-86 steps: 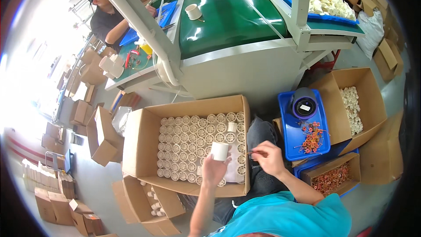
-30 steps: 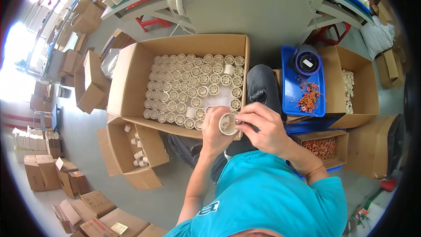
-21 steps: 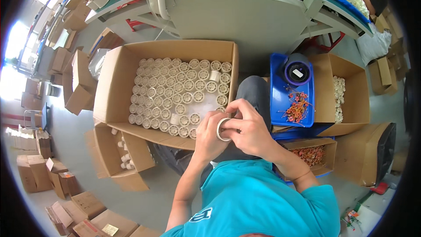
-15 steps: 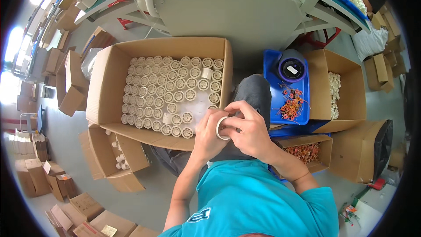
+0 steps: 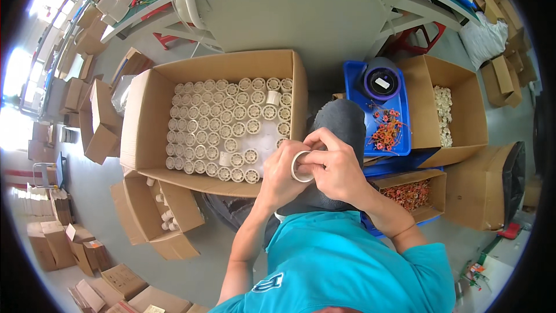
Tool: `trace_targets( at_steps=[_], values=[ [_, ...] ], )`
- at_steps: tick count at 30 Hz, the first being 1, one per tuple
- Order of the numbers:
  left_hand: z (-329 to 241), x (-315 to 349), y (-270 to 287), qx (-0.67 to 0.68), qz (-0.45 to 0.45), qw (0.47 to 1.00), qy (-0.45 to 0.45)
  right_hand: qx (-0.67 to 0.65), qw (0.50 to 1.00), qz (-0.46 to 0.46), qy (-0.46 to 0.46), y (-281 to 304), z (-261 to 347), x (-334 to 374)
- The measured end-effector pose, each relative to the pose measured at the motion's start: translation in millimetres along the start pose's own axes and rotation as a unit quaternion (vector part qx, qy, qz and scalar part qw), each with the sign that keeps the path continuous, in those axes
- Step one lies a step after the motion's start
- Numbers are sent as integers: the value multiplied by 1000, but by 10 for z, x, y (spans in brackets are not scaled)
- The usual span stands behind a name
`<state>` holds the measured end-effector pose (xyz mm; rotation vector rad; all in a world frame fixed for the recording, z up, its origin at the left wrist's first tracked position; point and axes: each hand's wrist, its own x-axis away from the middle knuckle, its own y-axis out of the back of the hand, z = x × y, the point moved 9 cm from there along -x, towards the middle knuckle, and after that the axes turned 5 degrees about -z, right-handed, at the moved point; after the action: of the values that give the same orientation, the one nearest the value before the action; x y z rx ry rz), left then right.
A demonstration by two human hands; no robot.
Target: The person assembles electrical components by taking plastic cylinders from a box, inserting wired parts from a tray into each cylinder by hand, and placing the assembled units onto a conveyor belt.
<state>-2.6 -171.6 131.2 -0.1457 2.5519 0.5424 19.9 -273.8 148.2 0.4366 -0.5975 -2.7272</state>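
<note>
Head view, looking down: my left hand [image 5: 280, 175] is wrapped around a white cup [image 5: 293, 168], its mouth tipped toward my right. My right hand [image 5: 337, 173] meets it there, thumb and fingertips pushed inside the rim. Hands together at the cup; whether the right fingertips pinch anything cannot be told, as the rim and knuckles hide them. The cup is held in front of my body, beside my raised knee [image 5: 339, 117] and near the close right corner of the large carton [image 5: 139, 119]. In that carton, ribbed white pieces [image 5: 223, 110] stand in rows on a pale sheet, part of which lies bare near my hands. To my right, a blue tray [image 5: 355, 84] bears a dark round container [image 5: 382, 83] and a loose heap of red-orange wired parts [image 5: 387, 130]; a smaller carton below holds many more [image 5: 411, 193]. Step in hand, by my judgement: working or seating something inside the cup by feel. Next move, as I judge it, calls for a firm left grip and small, straight finger pressure, without skewing whatever sits inside.
</note>
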Motion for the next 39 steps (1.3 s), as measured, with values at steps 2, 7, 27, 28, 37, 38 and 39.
trace_targets(
  at_steps=[2, 7, 27, 28, 37, 38, 39],
  values=[
    [-19, 0, -3, 4, 13, 1000, 3, 22, 999, -11, 25, -5, 47, 25],
    [35, 38, 49, -2, 10, 1000, 18, 6, 1000, -14, 15, -62, 41, 12],
    [675, -3332, 615, -177, -189, 956, -135, -5, 976, -188, -108, 995, -913, -79],
    [770, -3648, 592, -191, -195, 951, -144, 4, 971, -192, -139, 1043, -1048, 23],
    [953, -4018, 478, -321, -316, 872, -189, 69, 927, -266, -254, 1291, -2195, 740],
    [647, -3686, 354, -280, -314, 876, -236, 156, 914, -268, -260, 1442, -2302, 820],
    [487, -3255, 324, -250, -326, 864, -290, 215, 902, -249, -280, 1505, -2362, 814]
  ],
)
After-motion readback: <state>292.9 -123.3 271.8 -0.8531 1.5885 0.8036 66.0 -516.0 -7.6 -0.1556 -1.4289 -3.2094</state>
